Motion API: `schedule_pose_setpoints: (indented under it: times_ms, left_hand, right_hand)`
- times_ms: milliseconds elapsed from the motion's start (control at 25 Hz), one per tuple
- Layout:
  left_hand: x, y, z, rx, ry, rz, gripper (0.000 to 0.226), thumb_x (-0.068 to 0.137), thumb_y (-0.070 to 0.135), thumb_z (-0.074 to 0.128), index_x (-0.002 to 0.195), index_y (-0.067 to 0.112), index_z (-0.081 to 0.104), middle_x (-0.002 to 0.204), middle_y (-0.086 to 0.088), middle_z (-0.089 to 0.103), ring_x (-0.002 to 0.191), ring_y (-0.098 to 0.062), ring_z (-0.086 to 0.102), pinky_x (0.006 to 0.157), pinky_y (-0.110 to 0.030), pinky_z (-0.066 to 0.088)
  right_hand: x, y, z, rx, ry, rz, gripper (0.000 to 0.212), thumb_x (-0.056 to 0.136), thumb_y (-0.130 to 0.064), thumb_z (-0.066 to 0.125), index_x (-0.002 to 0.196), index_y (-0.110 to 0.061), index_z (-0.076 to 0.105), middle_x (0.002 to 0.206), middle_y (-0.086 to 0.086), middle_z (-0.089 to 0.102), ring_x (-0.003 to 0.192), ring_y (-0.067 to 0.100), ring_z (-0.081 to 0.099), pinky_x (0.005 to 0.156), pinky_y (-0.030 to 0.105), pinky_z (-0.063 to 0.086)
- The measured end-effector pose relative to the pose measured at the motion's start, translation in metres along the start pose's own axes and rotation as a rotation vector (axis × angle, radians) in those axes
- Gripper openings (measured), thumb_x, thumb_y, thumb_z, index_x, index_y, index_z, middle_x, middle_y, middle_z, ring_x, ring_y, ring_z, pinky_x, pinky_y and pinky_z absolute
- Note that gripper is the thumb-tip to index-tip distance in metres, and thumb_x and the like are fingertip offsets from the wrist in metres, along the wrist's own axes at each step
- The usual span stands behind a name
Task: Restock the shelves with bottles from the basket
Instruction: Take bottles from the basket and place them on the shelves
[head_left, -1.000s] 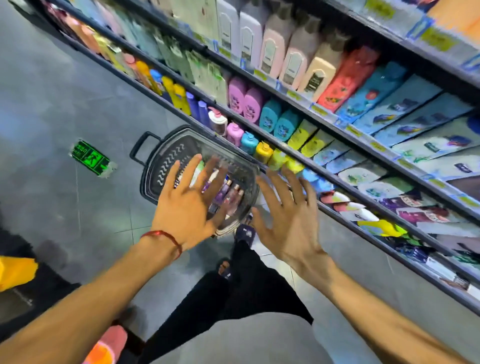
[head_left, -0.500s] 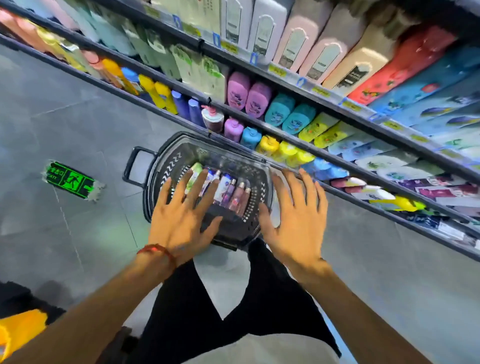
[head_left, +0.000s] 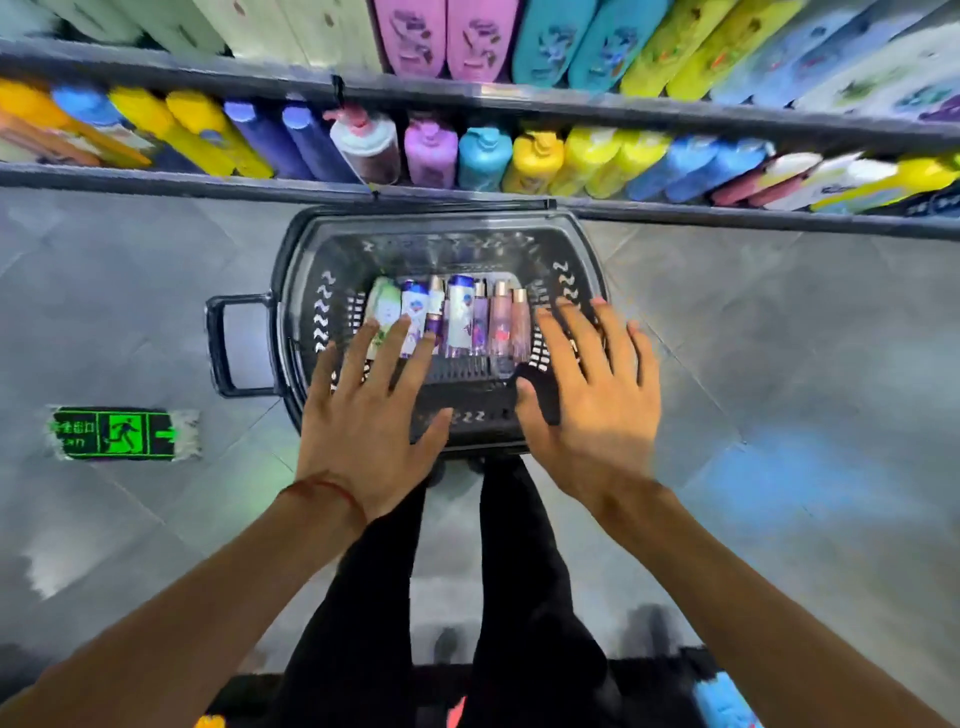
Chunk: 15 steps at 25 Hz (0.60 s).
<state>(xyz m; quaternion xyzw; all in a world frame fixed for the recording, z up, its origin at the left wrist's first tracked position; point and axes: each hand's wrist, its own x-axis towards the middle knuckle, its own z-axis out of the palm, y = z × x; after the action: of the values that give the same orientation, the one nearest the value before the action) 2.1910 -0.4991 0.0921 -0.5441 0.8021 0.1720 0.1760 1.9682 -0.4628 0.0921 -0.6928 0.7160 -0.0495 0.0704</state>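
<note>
2 hands hover over the black basket, fingers spread, holding nothing: I see the left hand above its near-left rim, the right hand above its near-right side. Bottles lie in a row on the basket's bottom, beside the stocked shelves.

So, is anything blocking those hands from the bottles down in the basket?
Nothing visible. The basket has no lid, and the bottles lie side by side on its bottom, uncovered. The left hand and right hand hover spread open over the basket, holding nothing.
</note>
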Motion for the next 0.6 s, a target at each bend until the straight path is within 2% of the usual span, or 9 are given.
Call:
schedule_pose_setpoints:
  times_ms: [120, 280, 440, 600]
  left_hand:
    - [0.031, -0.005, 0.052, -0.021, -0.022, -0.024, 0.076, 0.095, 0.064, 0.028, 0.159, 0.025, 0.026, 0.168, -0.002, 0.024, 0.155, -0.03, 0.017, 0.123, -0.056, 0.02]
    - [0.085, -0.013, 0.138, -0.052, -0.075, -0.039, 0.074, 0.097, 0.062, 0.04, 0.16, 0.026, 0.024, 0.169, -0.001, 0.021, 0.155, -0.029, 0.016, 0.123, -0.056, 0.021]
    - [0.139, -0.029, 0.209, -0.065, -0.106, -0.062, 0.075, 0.097, 0.062, 0.039, 0.161, 0.028, 0.018, 0.17, 0.0, 0.014, 0.157, -0.027, 0.011, 0.125, -0.054, 0.017]
    - [0.176, -0.046, 0.257, -0.037, -0.113, -0.043, 0.076, 0.097, 0.064, 0.034, 0.162, 0.029, 0.013, 0.171, 0.002, 0.011, 0.157, -0.025, 0.007, 0.126, -0.052, 0.015]
  right_hand:
    - [0.0, 0.01, 0.062, 0.02, -0.011, -0.007, 0.059, 0.097, -0.042, 0.056, 0.149, -0.014, 0.055, 0.154, 0.007, 0.054, 0.149, 0.031, 0.042, 0.124, 0.052, 0.029]
    - [0.011, 0.025, 0.161, 0.023, -0.111, 0.037, 0.062, 0.097, -0.045, 0.052, 0.152, -0.016, 0.049, 0.157, 0.005, 0.05, 0.151, 0.028, 0.038, 0.124, 0.048, 0.028]
    - [0.029, 0.035, 0.253, 0.037, -0.171, 0.069, 0.062, 0.097, -0.047, 0.051, 0.152, -0.019, 0.047, 0.158, 0.002, 0.048, 0.153, 0.025, 0.033, 0.126, 0.046, 0.025]
    - [0.059, 0.048, 0.339, 0.133, -0.25, 0.09, 0.058, 0.096, -0.044, 0.051, 0.148, -0.016, 0.049, 0.153, 0.004, 0.051, 0.147, 0.028, 0.039, 0.121, 0.048, 0.034]
